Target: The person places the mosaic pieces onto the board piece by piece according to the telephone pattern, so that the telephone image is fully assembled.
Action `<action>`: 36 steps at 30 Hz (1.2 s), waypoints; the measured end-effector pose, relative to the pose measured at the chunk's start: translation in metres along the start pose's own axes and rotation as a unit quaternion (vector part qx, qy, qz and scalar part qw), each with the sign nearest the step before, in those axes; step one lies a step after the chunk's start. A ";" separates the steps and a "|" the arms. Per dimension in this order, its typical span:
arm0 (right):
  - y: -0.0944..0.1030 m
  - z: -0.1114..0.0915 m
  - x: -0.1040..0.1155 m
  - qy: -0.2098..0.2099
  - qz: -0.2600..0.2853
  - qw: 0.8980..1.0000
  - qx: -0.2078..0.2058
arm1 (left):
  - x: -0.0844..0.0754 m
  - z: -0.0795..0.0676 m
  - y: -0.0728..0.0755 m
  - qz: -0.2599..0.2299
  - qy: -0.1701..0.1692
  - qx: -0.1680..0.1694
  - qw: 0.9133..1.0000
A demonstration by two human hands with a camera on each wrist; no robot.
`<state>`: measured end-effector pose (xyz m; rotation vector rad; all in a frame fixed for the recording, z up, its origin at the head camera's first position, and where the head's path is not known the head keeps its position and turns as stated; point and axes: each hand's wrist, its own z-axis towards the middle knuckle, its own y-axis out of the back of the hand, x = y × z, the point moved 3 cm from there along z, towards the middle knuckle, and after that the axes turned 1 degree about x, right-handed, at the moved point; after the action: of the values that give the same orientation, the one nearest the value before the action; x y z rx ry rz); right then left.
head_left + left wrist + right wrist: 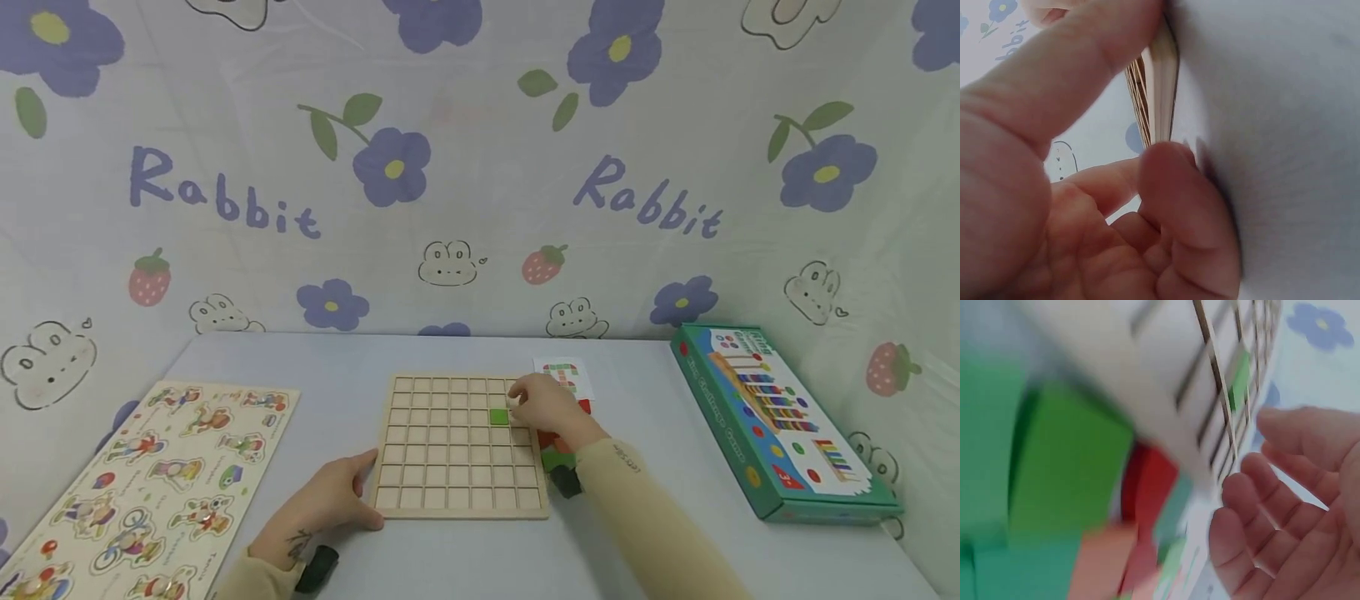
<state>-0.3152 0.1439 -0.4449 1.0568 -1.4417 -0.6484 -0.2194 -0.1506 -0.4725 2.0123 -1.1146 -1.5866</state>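
Note:
A square wooden grid board (450,445) lies on the table, with one green square tile (499,417) in a cell towards its far right. My left hand (330,500) grips the board's near left corner, thumb at the front and fingertips against the left side. In the left wrist view those fingers (1175,187) are bent against the board's edge (1161,94). Over the far right of the board is my right hand (546,410), fingers loosely bent beside the green tile. The right wrist view shows nothing between its thumb and fingers (1244,487).
Green and red blocks (1066,469) lie along the board's right side, partly hidden by the right arm. Behind them is a white pattern card (587,379). A picture puzzle board (161,483) lies at the left, a green game box (787,425) at the right.

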 end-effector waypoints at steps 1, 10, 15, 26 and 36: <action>0.005 0.000 -0.006 -0.004 0.003 1.000 -0.009 | 0.000 0.000 0.000 0.000 -0.001 0.001 1.000; 0.036 -0.006 -0.068 -0.080 -0.001 0.996 -0.030 | 0.002 0.001 0.003 -0.020 -0.009 0.003 1.000; 0.041 -0.012 -0.091 -0.104 0.017 0.994 -0.009 | 0.006 0.003 0.007 -0.046 -0.019 0.003 0.999; 0.035 -0.018 -0.103 -0.122 0.040 0.992 0.009 | 0.009 -0.001 0.004 -0.084 -0.008 0.028 0.996; 0.031 -0.015 -0.101 -0.116 0.027 0.993 0.009 | 0.011 0.000 0.005 -0.093 -0.026 0.039 0.995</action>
<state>-0.3169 0.2489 -0.4629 0.9762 -1.6735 -0.7392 -0.2206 -0.1617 -0.4763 2.1930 -1.0485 -1.7178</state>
